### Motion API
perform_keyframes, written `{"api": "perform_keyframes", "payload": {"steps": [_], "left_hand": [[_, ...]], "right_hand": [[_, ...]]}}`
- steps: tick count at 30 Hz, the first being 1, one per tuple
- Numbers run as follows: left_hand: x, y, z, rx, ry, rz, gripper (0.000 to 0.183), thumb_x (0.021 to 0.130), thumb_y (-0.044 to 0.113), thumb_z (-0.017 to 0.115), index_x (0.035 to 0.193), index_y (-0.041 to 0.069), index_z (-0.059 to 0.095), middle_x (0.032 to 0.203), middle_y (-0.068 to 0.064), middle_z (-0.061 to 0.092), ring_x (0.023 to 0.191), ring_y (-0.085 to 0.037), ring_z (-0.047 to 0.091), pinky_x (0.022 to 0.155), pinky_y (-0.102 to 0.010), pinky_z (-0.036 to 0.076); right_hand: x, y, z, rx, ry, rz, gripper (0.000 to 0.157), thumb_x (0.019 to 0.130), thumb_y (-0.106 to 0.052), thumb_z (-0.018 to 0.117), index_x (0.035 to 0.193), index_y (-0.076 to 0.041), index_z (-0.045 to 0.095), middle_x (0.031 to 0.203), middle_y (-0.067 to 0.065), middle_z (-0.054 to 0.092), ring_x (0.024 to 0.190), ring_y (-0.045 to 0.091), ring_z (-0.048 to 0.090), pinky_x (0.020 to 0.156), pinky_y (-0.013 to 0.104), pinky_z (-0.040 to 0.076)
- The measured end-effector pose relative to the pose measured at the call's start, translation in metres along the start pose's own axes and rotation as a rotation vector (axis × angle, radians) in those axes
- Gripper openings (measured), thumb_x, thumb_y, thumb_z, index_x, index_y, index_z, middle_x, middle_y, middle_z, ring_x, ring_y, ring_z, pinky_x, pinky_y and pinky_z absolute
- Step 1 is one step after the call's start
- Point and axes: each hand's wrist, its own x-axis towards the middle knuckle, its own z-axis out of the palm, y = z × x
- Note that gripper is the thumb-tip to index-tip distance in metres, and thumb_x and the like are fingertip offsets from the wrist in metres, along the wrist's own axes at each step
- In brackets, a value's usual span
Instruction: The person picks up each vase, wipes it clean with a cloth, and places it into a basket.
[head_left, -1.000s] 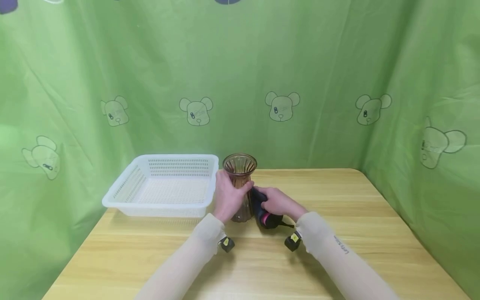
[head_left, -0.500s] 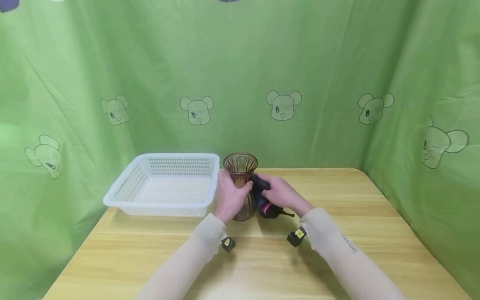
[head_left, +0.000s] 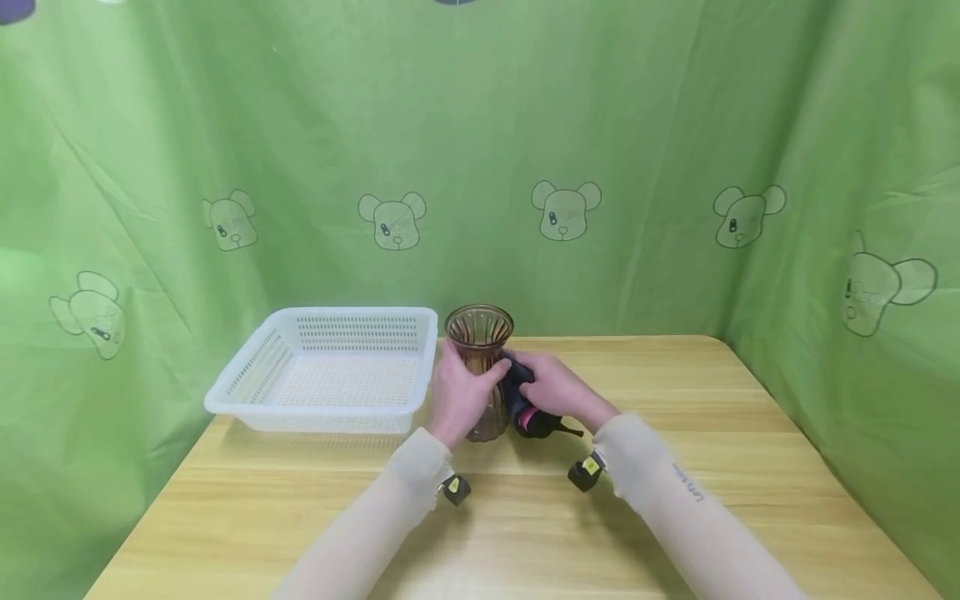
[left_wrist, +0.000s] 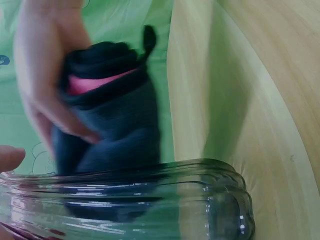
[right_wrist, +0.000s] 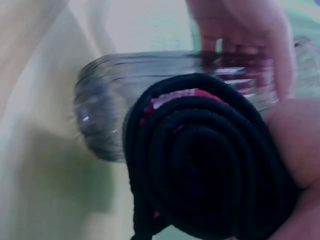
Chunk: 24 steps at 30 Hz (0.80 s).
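Observation:
My left hand [head_left: 461,398] grips the waist of an amber-tinted, ribbed glass vase [head_left: 487,423] with a flared rim. The vase is upright; whether its base touches the table I cannot tell. Close on its right, my right hand [head_left: 557,388] holds a rolled dark navy cloth [head_left: 516,393], with a pink strip and a thin loop at its near end. Through the glass in the left wrist view, part of the cloth [left_wrist: 117,125] shows behind the vase [left_wrist: 215,210]. From the right wrist, the cloth's spiral end [right_wrist: 205,165] covers part of the vase [right_wrist: 107,107].
A white perforated plastic basket [head_left: 318,412] stands left of the vase, near my left hand. Wood-grain table [head_left: 675,467] extends to the right and front. A green curtain [head_left: 480,125] with bear-head outlines hangs behind and at both sides.
My right hand has raised the rolled cloth a little along the vase's right side, then shifted slightly left. The left hand and vase have stayed almost still.

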Motion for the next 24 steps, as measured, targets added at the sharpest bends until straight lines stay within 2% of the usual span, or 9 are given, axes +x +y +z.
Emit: {"api": "perform_keyframes", "payload": {"steps": [5, 9, 11, 17, 20, 24], "left_hand": [[0.002, -0.004, 0.001, 0.005, 0.030, 0.006, 0.079, 0.074, 0.042, 0.087, 0.135, 0.010, 0.048, 0.125, -0.008, 0.057, 0.115, -0.024, 0.058, 0.106, -0.041, 0.049], [0.002, -0.006, -0.001, 0.030, 0.025, 0.002, 0.077, 0.074, 0.039, 0.087, 0.134, 0.009, 0.049, 0.124, -0.007, 0.050, 0.114, -0.023, 0.054, 0.106, -0.040, 0.048], [0.002, -0.006, -0.002, 0.036, 0.016, -0.001, 0.077, 0.073, 0.038, 0.086, 0.134, 0.010, 0.049, 0.124, -0.006, 0.052, 0.114, -0.023, 0.056, 0.105, -0.041, 0.049], [0.003, -0.004, -0.006, 0.042, -0.001, 0.012, 0.075, 0.074, 0.033, 0.085, 0.136, 0.012, 0.047, 0.128, -0.006, 0.061, 0.118, -0.025, 0.061, 0.105, -0.044, 0.050], [0.004, -0.003, -0.006, 0.031, -0.024, 0.001, 0.077, 0.075, 0.031, 0.083, 0.139, 0.013, 0.043, 0.131, -0.008, 0.062, 0.122, -0.026, 0.061, 0.108, -0.044, 0.049], [0.003, -0.002, -0.006, 0.028, -0.045, -0.017, 0.077, 0.075, 0.029, 0.080, 0.139, 0.012, 0.041, 0.130, -0.010, 0.063, 0.121, -0.026, 0.061, 0.108, -0.043, 0.048]], "right_hand": [[0.000, 0.016, 0.019, 0.009, -0.072, 0.058, 0.068, 0.086, 0.004, 0.057, 0.151, -0.011, 0.047, 0.116, 0.025, 0.067, 0.066, 0.018, 0.064, 0.060, 0.029, 0.057], [-0.001, 0.027, 0.029, 0.024, -0.114, 0.077, 0.071, 0.084, 0.005, 0.057, 0.152, -0.012, 0.046, 0.115, 0.024, 0.068, 0.063, 0.016, 0.064, 0.060, 0.028, 0.056], [-0.001, 0.029, 0.029, 0.022, -0.115, 0.075, 0.070, 0.083, 0.005, 0.058, 0.151, -0.012, 0.047, 0.116, 0.024, 0.068, 0.064, 0.016, 0.064, 0.061, 0.028, 0.056], [-0.003, 0.014, 0.008, 0.024, -0.026, 0.009, 0.068, 0.085, 0.002, 0.061, 0.150, -0.013, 0.049, 0.131, 0.025, 0.063, 0.084, 0.021, 0.064, 0.072, 0.031, 0.054], [-0.003, 0.002, -0.006, 0.062, 0.016, 0.001, 0.067, 0.088, 0.000, 0.060, 0.152, -0.014, 0.045, 0.137, 0.027, 0.059, 0.086, 0.023, 0.065, 0.074, 0.032, 0.054], [-0.002, -0.013, -0.019, 0.096, 0.065, 0.001, 0.065, 0.091, -0.004, 0.060, 0.153, -0.015, 0.043, 0.136, 0.027, 0.059, 0.084, 0.024, 0.066, 0.073, 0.032, 0.056]]}}
